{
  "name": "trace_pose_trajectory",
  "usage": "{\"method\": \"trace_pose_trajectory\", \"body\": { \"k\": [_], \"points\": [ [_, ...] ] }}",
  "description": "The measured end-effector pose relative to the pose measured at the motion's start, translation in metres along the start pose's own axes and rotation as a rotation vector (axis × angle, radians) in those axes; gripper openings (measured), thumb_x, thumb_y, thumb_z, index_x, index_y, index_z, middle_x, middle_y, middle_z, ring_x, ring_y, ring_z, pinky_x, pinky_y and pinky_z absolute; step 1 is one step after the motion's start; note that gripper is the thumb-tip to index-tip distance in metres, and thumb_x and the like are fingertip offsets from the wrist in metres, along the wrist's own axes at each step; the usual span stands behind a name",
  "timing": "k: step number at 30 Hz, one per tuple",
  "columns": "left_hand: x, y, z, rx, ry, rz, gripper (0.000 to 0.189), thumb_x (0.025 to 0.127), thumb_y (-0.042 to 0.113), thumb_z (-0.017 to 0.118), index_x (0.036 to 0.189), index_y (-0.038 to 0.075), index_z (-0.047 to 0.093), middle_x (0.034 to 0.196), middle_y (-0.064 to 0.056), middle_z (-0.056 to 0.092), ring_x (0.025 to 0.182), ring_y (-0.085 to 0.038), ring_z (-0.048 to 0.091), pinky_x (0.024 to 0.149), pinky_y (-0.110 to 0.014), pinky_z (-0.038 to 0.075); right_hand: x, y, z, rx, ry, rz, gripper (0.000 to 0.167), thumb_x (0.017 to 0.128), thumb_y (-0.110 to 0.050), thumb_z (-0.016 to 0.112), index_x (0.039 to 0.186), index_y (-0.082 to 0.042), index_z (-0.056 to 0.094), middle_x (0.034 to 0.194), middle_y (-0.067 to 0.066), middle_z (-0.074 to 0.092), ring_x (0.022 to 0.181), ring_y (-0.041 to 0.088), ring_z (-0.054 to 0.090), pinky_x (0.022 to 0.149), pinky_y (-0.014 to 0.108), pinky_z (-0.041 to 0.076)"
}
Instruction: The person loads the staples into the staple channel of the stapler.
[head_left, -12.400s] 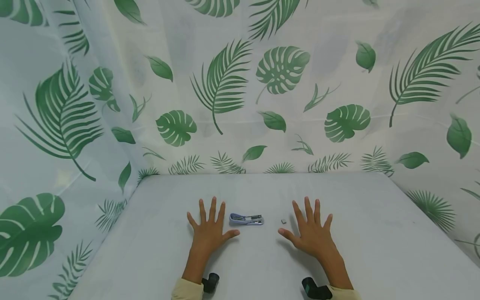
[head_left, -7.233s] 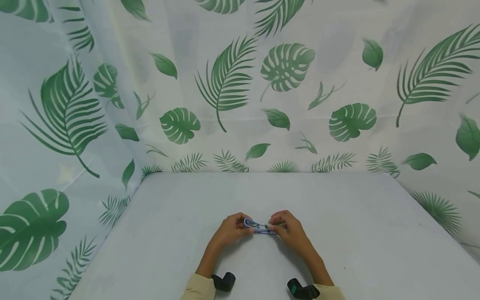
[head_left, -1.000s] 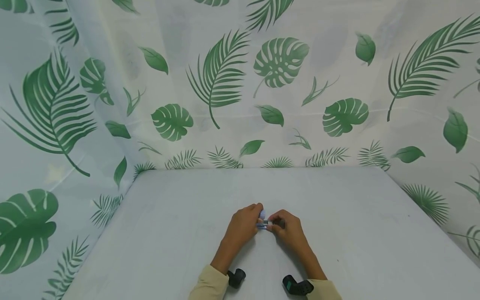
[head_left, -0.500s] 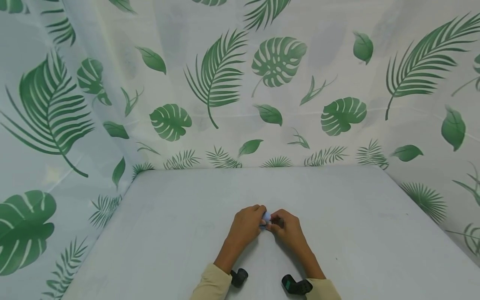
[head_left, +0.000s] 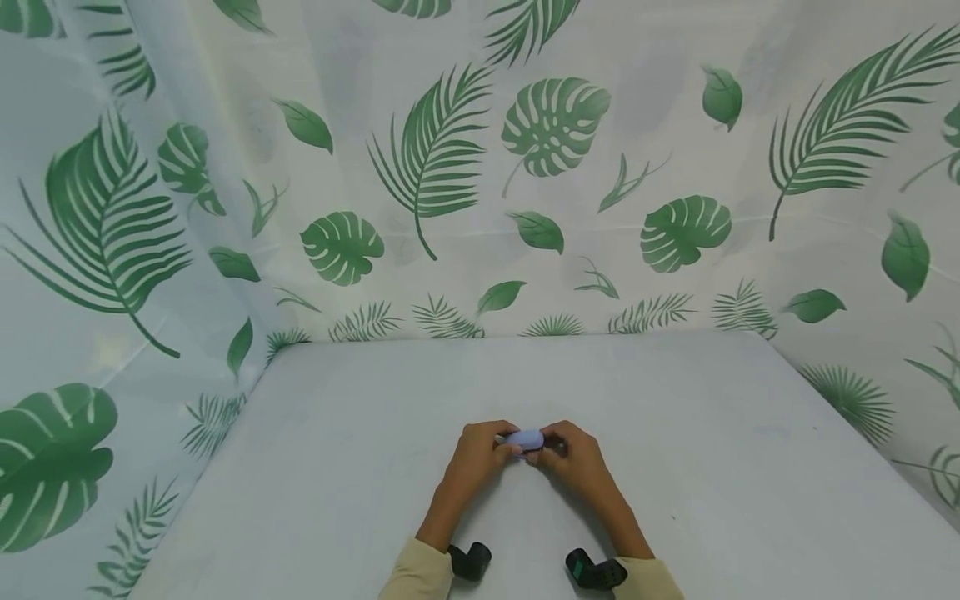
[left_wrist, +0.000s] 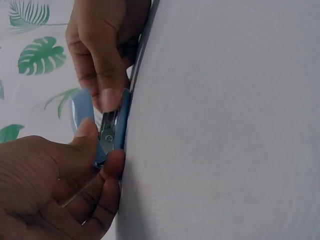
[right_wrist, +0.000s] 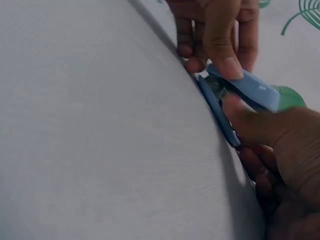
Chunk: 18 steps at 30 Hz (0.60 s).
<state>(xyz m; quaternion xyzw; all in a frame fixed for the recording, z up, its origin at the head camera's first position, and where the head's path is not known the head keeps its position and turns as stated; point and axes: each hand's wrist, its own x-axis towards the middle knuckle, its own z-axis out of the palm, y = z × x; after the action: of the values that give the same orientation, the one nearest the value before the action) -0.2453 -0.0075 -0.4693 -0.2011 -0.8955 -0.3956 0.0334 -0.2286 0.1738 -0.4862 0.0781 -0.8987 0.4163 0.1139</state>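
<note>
A small blue stapler [head_left: 527, 439] is held between both hands over the middle of the table. My left hand [head_left: 472, 460] pinches its hinge end, thumb on the blue top cover [left_wrist: 83, 107]. At the other end my right hand [head_left: 577, 460] grips it, with the thumb between the raised cover and the blue base [right_wrist: 216, 112], on the metal magazine [left_wrist: 109, 132]. In the left wrist view the cover stands tilted apart from the base. The right hand's curled fingers partly hide the front end.
A white-covered table [head_left: 360, 417] spreads around the hands. Behind it and at the sides hangs a pale curtain [head_left: 465, 275] printed with green leaves. Black cameras [head_left: 471, 562] are strapped at both wrists, beside cream sleeves.
Earliest, both hands lay spread beside the opened stapler and a small grey staple strip. Both hands then took the stapler. In the last second, the left hand swung the cover over toward the right.
</note>
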Motion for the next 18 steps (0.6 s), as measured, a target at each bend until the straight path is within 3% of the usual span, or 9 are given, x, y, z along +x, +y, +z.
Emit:
{"method": "trace_pose_trajectory", "body": {
  "k": [3,8,12,18],
  "points": [
    [-0.0009,-0.0024,-0.0013,-0.052,-0.014,-0.017,0.023,0.087,0.016,0.072,0.107,0.006,0.073,0.106,-0.008,0.074,0.080,-0.011,0.066,0.071,-0.025,0.052,0.0009,-0.0028,-0.0015,0.027,-0.043,0.049,0.027,0.086,-0.026,0.075,0.104,-0.006,0.069,0.098,0.004,0.069,0.089,0.016,0.062,0.078,0.033,0.050],
    [0.0041,-0.0018,0.0009,-0.042,-0.024,-0.026,0.026,0.087,0.018,0.073,0.109,0.005,0.073,0.108,-0.008,0.074,0.077,-0.007,0.062,0.070,-0.023,0.050,0.0049,-0.0062,-0.0020,0.020,-0.013,0.122,0.032,0.097,-0.038,0.060,0.099,-0.008,0.070,0.095,0.004,0.069,0.086,0.015,0.060,0.077,0.033,0.048],
    [0.0031,-0.0008,0.0028,-0.002,-0.010,-0.034,0.028,0.085,0.021,0.075,0.109,0.005,0.073,0.107,-0.008,0.074,0.078,-0.007,0.060,0.072,-0.024,0.050,0.0044,-0.0070,0.0002,0.031,0.005,0.145,0.029,0.096,-0.036,0.062,0.098,-0.008,0.071,0.090,0.003,0.068,0.079,0.012,0.055,0.070,0.029,0.044],
    [-0.0015,0.0023,0.0032,0.010,0.011,-0.049,0.027,0.083,0.018,0.077,0.106,0.004,0.074,0.104,-0.009,0.073,0.073,-0.004,0.053,0.068,-0.024,0.048,0.0045,-0.0100,0.0021,0.076,0.005,0.107,0.019,0.094,-0.027,0.065,0.098,-0.009,0.072,0.082,0.000,0.068,0.071,0.007,0.053,0.062,0.023,0.041]
  ]
}}
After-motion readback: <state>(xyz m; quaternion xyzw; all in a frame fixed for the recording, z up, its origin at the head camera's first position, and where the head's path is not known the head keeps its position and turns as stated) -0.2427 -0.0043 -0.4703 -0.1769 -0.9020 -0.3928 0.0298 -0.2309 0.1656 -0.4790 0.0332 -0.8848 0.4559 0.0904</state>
